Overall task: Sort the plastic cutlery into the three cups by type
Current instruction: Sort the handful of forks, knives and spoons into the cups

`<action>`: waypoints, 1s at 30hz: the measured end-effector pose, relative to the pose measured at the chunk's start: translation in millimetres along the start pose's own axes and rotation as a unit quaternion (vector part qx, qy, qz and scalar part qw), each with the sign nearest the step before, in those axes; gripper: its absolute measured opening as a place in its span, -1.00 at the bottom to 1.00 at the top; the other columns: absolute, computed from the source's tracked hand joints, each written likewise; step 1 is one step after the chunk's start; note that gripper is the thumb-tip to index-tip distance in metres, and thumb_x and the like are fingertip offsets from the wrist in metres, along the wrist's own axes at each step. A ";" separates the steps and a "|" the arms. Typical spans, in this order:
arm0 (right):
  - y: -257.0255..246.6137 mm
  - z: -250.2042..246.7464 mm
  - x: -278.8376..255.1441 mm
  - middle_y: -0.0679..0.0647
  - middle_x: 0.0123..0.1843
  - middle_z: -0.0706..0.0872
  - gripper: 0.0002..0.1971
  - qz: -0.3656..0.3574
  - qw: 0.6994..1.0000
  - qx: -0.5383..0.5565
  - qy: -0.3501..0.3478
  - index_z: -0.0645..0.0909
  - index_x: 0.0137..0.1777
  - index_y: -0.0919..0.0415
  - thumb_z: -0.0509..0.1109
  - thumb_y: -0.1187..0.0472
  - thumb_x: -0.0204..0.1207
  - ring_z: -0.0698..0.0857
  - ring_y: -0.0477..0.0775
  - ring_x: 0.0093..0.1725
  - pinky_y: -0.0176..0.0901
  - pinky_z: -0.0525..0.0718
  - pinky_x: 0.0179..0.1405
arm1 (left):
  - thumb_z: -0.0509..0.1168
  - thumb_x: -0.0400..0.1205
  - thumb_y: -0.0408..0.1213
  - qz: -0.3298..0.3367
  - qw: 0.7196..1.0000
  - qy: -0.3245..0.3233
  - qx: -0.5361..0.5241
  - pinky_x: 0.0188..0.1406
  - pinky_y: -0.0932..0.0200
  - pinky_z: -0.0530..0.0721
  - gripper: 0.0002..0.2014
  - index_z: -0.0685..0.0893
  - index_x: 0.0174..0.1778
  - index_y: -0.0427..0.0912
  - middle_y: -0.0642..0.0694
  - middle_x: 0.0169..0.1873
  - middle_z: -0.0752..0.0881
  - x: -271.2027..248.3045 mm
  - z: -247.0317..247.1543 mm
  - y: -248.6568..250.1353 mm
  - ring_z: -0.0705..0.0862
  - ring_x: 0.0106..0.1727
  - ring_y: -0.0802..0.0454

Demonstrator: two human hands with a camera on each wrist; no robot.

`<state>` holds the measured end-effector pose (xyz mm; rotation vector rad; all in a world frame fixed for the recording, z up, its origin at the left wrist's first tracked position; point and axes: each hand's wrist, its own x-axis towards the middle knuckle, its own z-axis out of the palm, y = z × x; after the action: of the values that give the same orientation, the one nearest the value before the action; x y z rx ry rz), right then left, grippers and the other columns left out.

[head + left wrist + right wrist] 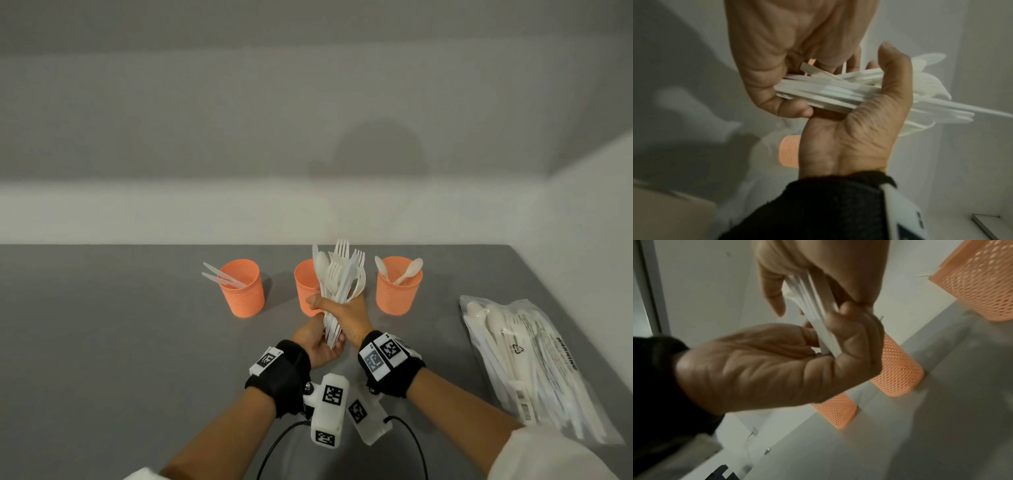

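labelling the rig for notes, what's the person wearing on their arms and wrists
Each wrist has a black fabric band carrying white blocks printed with black square-code markers. Thin black cables loop from the blocks. White sleeves are pushed up the forearms; both hands are bare.

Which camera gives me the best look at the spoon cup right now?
Head view: the spoon cup stands whole, two spoons in it. Right wrist shows orange cups blurred, contents hidden. Left wrist shows one cup's mesh side only; which cup, I cannot tell.

Grey worktop (102, 342) in a pale corner

You face a plain off-white wall (308, 102), soft shadow across it; a second wall (599, 205) meets it at your right, and light falls evenly over the matte grey surface.
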<state>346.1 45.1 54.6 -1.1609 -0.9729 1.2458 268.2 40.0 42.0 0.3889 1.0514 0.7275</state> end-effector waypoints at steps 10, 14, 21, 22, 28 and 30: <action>13.2 8.6 11.0 -0.01 -0.61 0.50 -0.90 0.151 0.983 0.090 -0.048 0.49 -0.15 0.21 0.32 0.26 0.59 0.59 -0.07 -0.62 -0.27 0.62 -0.53 | -0.01 0.71 -0.09 -0.036 0.976 -0.007 0.213 -0.51 0.33 0.60 -0.62 0.58 -0.28 -0.18 -0.08 -0.40 0.62 -14.1 -30.5 11.0 0.64 -0.47 0.11; 16.9 -8.1 18.6 -0.06 -0.63 0.46 -0.85 0.206 0.967 0.130 -0.069 0.54 -0.14 0.18 0.22 0.19 0.64 0.48 -0.11 -0.65 -0.31 0.53 -0.58 | 0.12 0.68 -0.33 0.067 0.948 0.041 0.309 -0.56 0.34 0.59 -0.80 0.57 -0.23 -0.18 -0.04 -0.38 0.63 -20.6 -47.4 38.0 0.64 -0.53 0.18; 17.6 0.2 15.7 -0.05 -0.55 0.61 -0.86 0.192 0.969 0.103 -0.118 0.56 -0.10 0.21 0.20 0.27 0.65 0.58 -0.16 -0.59 -0.36 0.58 -0.55 | 0.29 0.62 -0.23 0.203 0.928 0.052 0.308 -0.27 0.28 0.54 -0.92 0.65 -0.16 -0.11 -0.04 -0.23 0.68 -8.9 -42.4 73.5 0.59 -0.27 0.12; 16.6 2.8 15.5 -0.06 -0.54 0.64 -0.87 0.182 0.970 0.098 -0.125 0.56 -0.09 0.23 0.20 0.28 0.66 0.60 -0.17 -0.58 -0.36 0.59 -0.54 | 0.28 0.62 -0.24 0.207 0.925 0.048 0.316 -0.28 0.28 0.53 -0.92 0.66 -0.16 -0.10 -0.05 -0.26 0.67 -7.4 -40.2 73.0 0.58 -0.28 0.12; 12.3 7.6 16.2 0.01 -0.32 0.74 -0.88 0.154 0.975 0.058 -0.151 0.57 0.03 0.23 0.19 0.32 0.65 0.71 -0.17 -0.47 -0.36 0.63 -0.48 | 0.21 0.67 -0.15 0.257 0.921 0.064 0.286 -0.46 0.32 0.57 -0.77 0.60 -0.25 -0.17 -0.05 -0.41 0.60 -3.5 -29.8 70.6 0.56 -0.39 0.09; 10.5 7.8 16.4 0.07 -0.12 0.70 -0.85 0.156 0.972 0.038 -0.168 0.53 0.15 0.27 0.17 0.34 0.66 0.76 -0.15 -0.38 -0.36 0.66 -0.40 | 0.18 0.68 -0.13 0.269 0.919 0.090 0.275 -0.52 0.35 0.57 -0.73 0.60 -0.22 -0.22 -0.07 -0.40 0.61 -3.1 -29.6 75.0 0.58 -0.41 0.07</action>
<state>338.3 61.9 44.7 -1.0906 -1.0018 1.7612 214.5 89.4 76.3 1.1475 1.3403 0.9599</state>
